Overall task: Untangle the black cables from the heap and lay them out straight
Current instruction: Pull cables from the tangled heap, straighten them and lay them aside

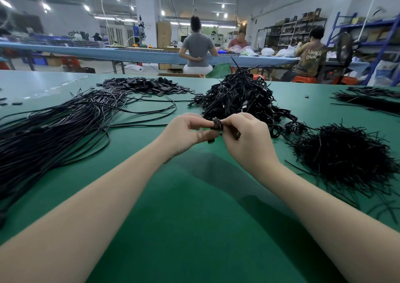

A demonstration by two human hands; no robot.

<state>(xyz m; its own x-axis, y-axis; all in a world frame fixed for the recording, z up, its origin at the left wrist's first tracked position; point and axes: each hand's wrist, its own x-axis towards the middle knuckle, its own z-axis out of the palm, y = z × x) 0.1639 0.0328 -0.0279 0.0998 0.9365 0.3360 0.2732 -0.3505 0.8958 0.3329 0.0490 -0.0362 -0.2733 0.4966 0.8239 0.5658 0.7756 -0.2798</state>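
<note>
A small coiled black cable bundle (217,125) is held above the green table (190,207), just in front of the tangled heap of black cables (240,97). My left hand (186,134) pinches the bundle from the left with thumb and fingers. My right hand (244,137) grips it from the right, and a connector end sticks out under its fingers. A spread of long straightened black cables (60,127) lies across the left part of the table.
A mound of short black ties (344,153) sits at the right. Small flat black pieces (147,85) are piled at the back, and more black strands (368,99) lie far right. Three people work at a long blue bench (91,51) behind.
</note>
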